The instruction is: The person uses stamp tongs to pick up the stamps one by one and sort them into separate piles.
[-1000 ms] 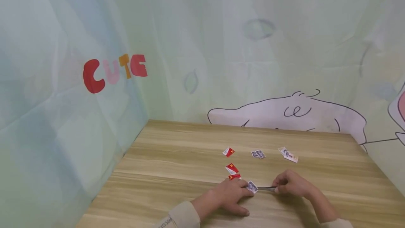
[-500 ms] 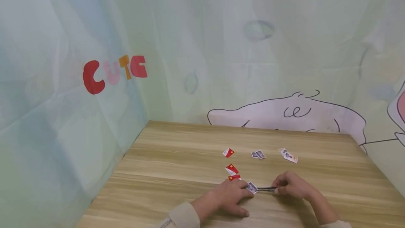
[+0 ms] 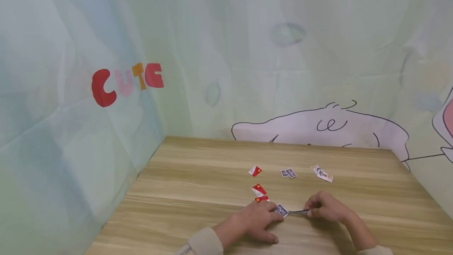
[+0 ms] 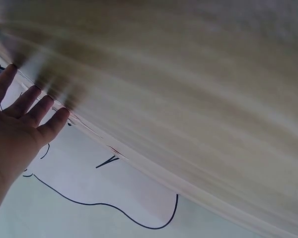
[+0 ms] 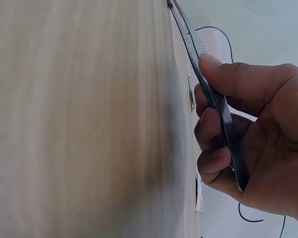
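Observation:
My right hand (image 3: 327, 206) grips a pair of metal tweezers (image 5: 219, 105), thumb on one side and curled fingers on the other. In the head view the tweezers point left, with their tips at a small grey stamp (image 3: 282, 210) that has a white border. This stamp lies right at the fingertips of my left hand (image 3: 260, 219), which rests palm down on the table with its fingers spread. Just beyond the left hand is a red-and-white stamp (image 3: 262, 198), partly covered by the fingers. The left wrist view shows the left hand's fingers (image 4: 43, 108) extended along the tabletop.
Farther back on the wooden table (image 3: 198, 168) lie more red-and-white stamps, one nearer (image 3: 259, 190) and one farther (image 3: 255, 171). Two overlapping grey stamps (image 3: 290, 173) are right of them, then a pair of pale stamps (image 3: 323, 174). A printed cloth backdrop (image 3: 219, 50) borders the table.
Both hands stay in place, and so does the grey stamp. The tweezers' arms look closer together than half a second ago. The head view has shifted very slightly.

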A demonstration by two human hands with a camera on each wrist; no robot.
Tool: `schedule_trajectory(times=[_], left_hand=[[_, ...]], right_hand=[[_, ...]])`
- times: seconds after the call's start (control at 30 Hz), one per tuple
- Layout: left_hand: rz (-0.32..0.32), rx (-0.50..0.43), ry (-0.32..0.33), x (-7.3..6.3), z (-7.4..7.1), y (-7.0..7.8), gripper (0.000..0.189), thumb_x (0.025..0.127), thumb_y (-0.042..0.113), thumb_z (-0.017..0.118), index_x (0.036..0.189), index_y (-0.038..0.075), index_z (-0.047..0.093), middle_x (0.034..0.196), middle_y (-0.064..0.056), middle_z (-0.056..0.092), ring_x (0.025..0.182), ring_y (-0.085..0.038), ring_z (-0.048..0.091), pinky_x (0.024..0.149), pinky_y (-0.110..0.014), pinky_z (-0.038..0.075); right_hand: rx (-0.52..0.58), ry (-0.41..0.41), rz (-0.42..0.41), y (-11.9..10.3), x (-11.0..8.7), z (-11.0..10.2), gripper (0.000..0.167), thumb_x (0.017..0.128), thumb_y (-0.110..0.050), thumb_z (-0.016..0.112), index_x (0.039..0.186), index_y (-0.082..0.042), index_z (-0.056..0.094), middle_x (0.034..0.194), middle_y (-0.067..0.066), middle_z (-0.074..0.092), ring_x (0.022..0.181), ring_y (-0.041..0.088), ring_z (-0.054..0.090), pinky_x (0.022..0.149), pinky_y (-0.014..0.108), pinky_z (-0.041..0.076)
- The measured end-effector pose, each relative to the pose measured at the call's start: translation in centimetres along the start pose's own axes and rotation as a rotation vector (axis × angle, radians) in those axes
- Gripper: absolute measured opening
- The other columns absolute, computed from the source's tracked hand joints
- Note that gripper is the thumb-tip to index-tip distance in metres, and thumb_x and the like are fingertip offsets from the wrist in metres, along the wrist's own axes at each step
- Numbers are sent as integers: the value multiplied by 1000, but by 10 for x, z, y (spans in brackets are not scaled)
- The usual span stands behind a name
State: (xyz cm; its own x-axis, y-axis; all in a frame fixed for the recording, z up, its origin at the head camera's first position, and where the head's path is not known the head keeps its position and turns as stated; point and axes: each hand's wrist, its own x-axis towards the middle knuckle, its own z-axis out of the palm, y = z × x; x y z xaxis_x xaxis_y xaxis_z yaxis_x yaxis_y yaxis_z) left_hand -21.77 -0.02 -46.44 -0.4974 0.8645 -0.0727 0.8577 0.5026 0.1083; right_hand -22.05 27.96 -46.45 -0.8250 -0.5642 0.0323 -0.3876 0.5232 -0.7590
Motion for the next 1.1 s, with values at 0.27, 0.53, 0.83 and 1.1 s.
schedule_trajectory(times=[0.27,0.53,0.83,1.1], left_hand=[[5,14,12,1,1,-1,60,81,57,60,133,29,51,134,0,44,122,-13,40,95,-34,37],[-10,-2,10,1,1,-1,60,81,57,60,133,29,51,135,-1,43,122,-13,39,97,-33,36],[-5,7,20,0,1,-1,59,81,58,60,132,28,53,133,-1,45,121,-13,40,96,-32,37],[3,-4,32,-2,-1,-4,58,81,58,59,131,28,53,131,0,47,120,-12,41,93,-32,38]], right_hand=[[-9,1,8,-2,2,-1,7,77,-4,67,83,-6,68,73,-3,63,64,5,52,59,24,43],[0,3,22,-4,3,-1,7,76,-3,67,82,-7,68,72,-5,62,63,6,51,58,24,42],[-2,-2,12,-6,1,-1,6,76,-3,66,82,-5,67,71,-5,62,63,5,50,58,24,41],[8,0,-14,-2,0,0,6,76,-2,66,81,-4,68,71,-6,62,62,4,50,56,23,41]])
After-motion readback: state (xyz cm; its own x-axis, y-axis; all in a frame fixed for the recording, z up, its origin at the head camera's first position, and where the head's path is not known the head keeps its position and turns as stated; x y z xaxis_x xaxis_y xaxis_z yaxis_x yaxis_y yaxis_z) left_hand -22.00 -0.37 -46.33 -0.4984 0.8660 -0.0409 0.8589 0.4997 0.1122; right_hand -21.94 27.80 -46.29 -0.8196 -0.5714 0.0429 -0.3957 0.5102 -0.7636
